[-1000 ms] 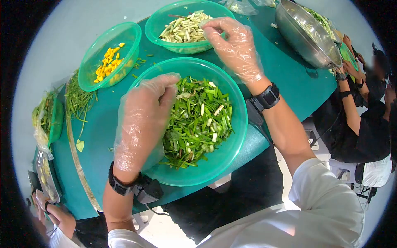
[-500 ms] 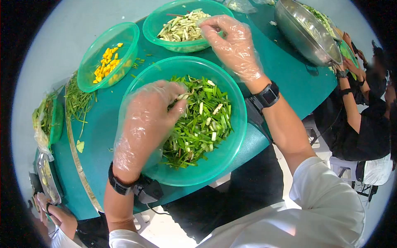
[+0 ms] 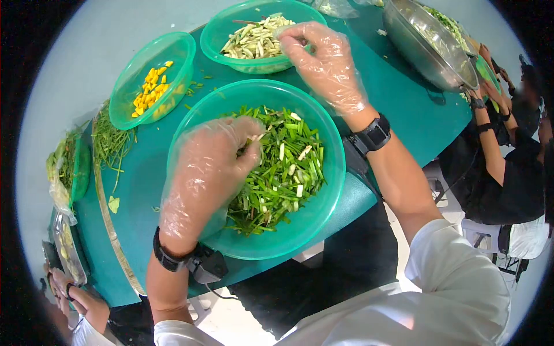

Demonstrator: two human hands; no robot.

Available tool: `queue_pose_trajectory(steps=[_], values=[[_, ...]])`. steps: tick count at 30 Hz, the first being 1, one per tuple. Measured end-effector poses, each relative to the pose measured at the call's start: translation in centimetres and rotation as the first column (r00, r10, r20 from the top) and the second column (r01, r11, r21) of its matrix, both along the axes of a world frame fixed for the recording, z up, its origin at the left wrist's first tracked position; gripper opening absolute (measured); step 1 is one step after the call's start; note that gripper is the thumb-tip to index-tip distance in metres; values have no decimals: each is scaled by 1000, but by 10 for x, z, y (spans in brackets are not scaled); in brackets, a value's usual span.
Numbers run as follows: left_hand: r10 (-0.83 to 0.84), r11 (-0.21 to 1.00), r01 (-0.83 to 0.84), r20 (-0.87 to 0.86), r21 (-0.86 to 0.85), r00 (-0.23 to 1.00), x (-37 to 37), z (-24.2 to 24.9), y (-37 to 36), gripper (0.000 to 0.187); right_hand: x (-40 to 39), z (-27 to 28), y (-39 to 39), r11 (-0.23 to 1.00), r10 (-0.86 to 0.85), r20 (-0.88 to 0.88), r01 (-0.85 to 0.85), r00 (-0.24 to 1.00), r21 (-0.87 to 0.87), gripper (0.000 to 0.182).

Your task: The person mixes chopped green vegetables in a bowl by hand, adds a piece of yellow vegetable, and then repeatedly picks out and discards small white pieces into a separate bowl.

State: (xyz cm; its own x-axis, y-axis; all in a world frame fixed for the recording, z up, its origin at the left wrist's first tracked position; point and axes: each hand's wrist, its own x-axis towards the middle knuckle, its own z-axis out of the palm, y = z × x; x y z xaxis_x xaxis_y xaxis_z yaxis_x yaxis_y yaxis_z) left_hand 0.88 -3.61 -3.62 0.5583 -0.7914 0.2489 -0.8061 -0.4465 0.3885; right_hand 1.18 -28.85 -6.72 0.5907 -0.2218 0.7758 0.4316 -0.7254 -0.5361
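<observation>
A large green bowl (image 3: 329, 207) holds chopped green stalks (image 3: 283, 167) with pale pieces among them. My left hand (image 3: 210, 164), in a clear plastic glove, is over the left part of this bowl, thumb and fingertips pinched on a small pale piece at the stalks. Also gloved, my right hand (image 3: 329, 63) is above the right rim of a second green bowl (image 3: 213, 49), which contains pale cut strips (image 3: 254, 39). Its thumb and fingers are curled together; what they hold, if anything, is too small to make out.
Yellow chunks (image 3: 152, 89) lie in a smaller green bowl (image 3: 121, 86) at upper left. Loose green stems (image 3: 109, 141) are on the teal table (image 3: 135, 230). A metal bowl (image 3: 427, 52) stands at upper right, near co-workers' hands. Another person's hand (image 3: 60, 282) shows at lower left.
The fingertips of my left hand have closed together a little around a small pale piece. My right hand stays almost where it was.
</observation>
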Motion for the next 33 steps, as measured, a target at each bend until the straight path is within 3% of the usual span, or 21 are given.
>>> queue_pose_trajectory(steps=[3, 9, 12, 15, 19, 26, 33], values=[[11, 1000, -12, -28, -10, 1000, 0, -1, 0, 21, 1, -1, 0, 999, -24, 12, 24, 1000, -23, 17], [23, 997, -25, -22, -69, 999, 2, 0, 0, 20, -11, 13, 12, 989, 78, -88, -66, 993, 132, 16], [50, 988, -54, -29, -147, 998, -1, 4, -1, 19, -12, 15, 11, 965, 259, -28, -257, 965, 57, 15], [73, 967, -100, -118, -236, 990, -1, 4, -3, 21, -12, 21, 6, 882, 429, -59, -433, 901, -185, 16], [101, 939, -139, -136, -315, 986, -1, 6, -5, 23, -15, 23, 13, 784, 550, -158, -572, 820, -239, 22], [117, 901, -186, -192, -391, 974, -1, 8, -5, 17, -18, 17, 18, 759, 595, -280, -642, 753, -113, 24], [128, 894, -189, -173, -407, 977, 0, 8, -5, 17, -19, 19, 18, 758, 581, -306, -638, 755, -135, 21]])
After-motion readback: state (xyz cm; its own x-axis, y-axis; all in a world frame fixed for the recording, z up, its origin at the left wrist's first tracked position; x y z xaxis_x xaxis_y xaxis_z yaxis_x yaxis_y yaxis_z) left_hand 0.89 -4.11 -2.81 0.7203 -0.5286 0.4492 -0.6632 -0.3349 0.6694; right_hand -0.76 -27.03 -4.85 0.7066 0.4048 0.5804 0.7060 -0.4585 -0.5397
